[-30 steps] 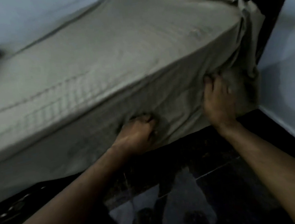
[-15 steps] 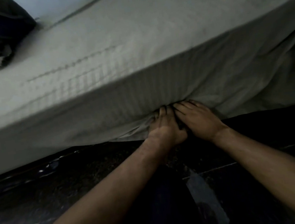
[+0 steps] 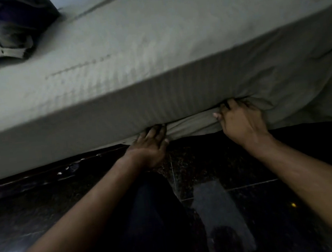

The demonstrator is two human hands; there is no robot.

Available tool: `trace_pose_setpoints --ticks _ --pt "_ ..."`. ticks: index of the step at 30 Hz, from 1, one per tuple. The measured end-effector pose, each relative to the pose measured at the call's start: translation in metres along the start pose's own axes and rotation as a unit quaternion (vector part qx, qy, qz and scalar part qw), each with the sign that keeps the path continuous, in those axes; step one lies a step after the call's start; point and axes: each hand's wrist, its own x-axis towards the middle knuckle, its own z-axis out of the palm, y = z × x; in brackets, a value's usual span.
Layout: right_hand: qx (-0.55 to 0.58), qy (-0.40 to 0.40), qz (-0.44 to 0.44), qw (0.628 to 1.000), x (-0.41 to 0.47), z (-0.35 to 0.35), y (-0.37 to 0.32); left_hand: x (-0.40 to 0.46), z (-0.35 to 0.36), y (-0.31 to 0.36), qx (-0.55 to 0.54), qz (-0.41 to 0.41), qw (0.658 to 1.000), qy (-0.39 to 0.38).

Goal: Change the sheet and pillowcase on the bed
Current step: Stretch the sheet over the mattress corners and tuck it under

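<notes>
A dark-and-grey pillow lies at the bed's far left. The grey striped cotton sheet covers the mattress; the left hand pushes fingers under its lower edge, the right hand clutches the hanging hem beside it, above the dark glossy tiled floor

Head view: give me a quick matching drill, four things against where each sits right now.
Things:
1. left hand
2. right hand
3. pillow
4. floor

Places:
A. top left, lying on the bed
B. dark and glossy, below the bed edge
C. at the sheet's lower hem, right of the other hand
D. fingers pushed under the bed's lower edge, near centre

Pairs: 1-D, 2-C, 3-A, 4-B
</notes>
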Motion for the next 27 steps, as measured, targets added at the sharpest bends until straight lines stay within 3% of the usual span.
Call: trace_pose_setpoints --ticks 2,3,5,7,10,13,19,24,27 --pt "-0.026 -0.059 0.024 0.998 -0.003 -0.013 -0.014 -0.004 0.001 -0.014 0.028 0.027 0.999 -0.01" --pt "-0.041 -0.049 0.011 0.998 -0.006 -0.02 -0.019 -0.003 0.001 -0.019 0.033 0.04 0.999 -0.011" --pt "-0.035 0.016 -0.068 0.997 -0.014 -0.032 -0.035 -0.001 -0.001 -0.029 0.053 0.066 0.996 0.01" --pt "0.04 0.058 -0.179 0.981 -0.019 -0.032 -0.059 -0.001 -0.006 -0.037 0.076 0.084 0.993 0.035" --pt "0.131 0.022 -0.256 0.958 -0.018 -0.024 -0.105 -0.004 -0.01 -0.044 0.094 0.091 0.989 0.063" --pt "0.193 -0.069 -0.235 0.95 -0.013 -0.013 -0.127 -0.014 -0.016 -0.041 0.054 0.06 0.994 0.068" --pt "0.214 -0.037 -0.186 0.958 -0.006 0.001 -0.121 -0.03 -0.024 -0.049 -0.129 -0.084 0.974 0.164" --pt "0.132 0.013 -0.176 0.975 -0.007 0.013 -0.137 -0.022 -0.004 -0.069 -0.098 -0.011 0.994 0.047" --pt "0.116 0.019 -0.104 0.988 0.007 0.004 -0.158 -0.003 0.003 -0.081 -0.073 0.03 0.993 0.084"
